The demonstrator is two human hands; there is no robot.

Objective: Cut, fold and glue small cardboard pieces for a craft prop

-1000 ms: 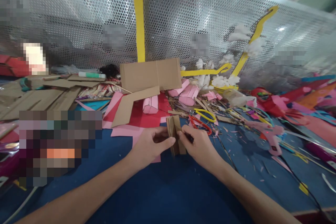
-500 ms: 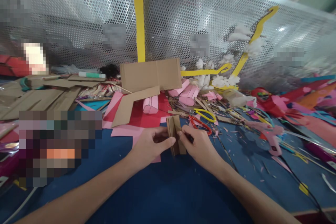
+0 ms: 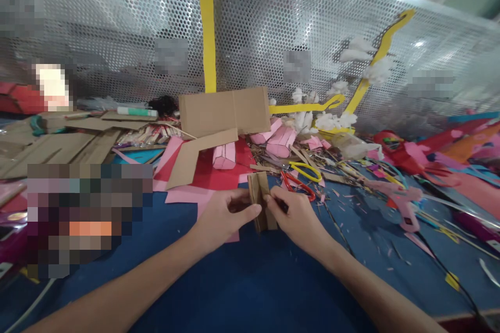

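Note:
Between my hands stands a small folded piece of cardboard (image 3: 258,187), brown and creased lengthwise. My left hand (image 3: 224,216) grips its left side, the thumb across the front and the fingers behind it. Fingers of my right hand (image 3: 292,210) pinch its right flap, with the fingertips partly hidden. Just beyond lie red-handled scissors (image 3: 299,187) and yellow-handled scissors (image 3: 307,170). A pink paper shape with drawn black lines (image 3: 224,157) sits on red paper (image 3: 214,177) behind my left hand.
A larger cardboard panel (image 3: 224,112) leans by the perforated metal screen (image 3: 253,21). Cardboard strips (image 3: 58,151) are piled at left. A pink glue gun (image 3: 404,200) with a black cord lies at right, among paper scraps. White cotton tufts (image 3: 304,119) lie at the back.

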